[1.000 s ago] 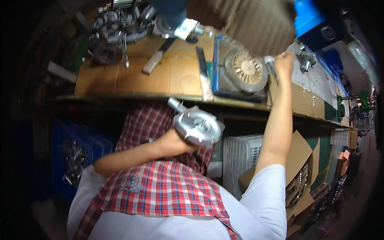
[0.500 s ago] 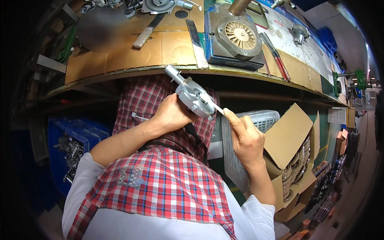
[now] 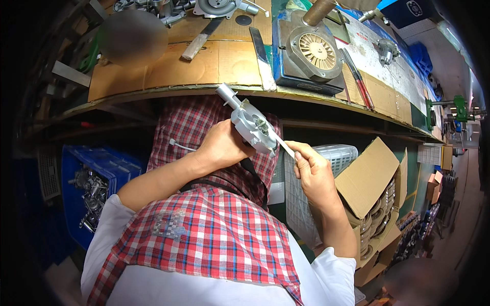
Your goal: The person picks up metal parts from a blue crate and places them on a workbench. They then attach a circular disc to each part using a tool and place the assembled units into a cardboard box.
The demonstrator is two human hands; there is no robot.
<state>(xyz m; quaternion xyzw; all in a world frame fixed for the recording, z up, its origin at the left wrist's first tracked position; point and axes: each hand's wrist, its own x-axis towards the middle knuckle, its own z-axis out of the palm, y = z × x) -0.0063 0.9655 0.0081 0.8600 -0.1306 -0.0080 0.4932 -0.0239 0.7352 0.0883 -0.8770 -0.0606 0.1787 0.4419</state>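
Long cardboard-covered worktop (image 3: 224, 66) runs across the top of the frame, and an open brown cardboard box (image 3: 367, 176) crowds in lower right. Mid-frame, the left hand (image 3: 222, 146) has its fingers wrapped round a circular silver metal housing (image 3: 246, 130); the right hand's (image 3: 313, 172) are pinched on a slim whitish stick (image 3: 286, 146), tip shifted off centre since half a second ago, so it's over by the housing's right side.

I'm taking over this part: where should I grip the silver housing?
Probably by its tube, from the bench side: it juts free toward the bench, while the left hand holds the housing and the right hand holds a white stick at its open face.
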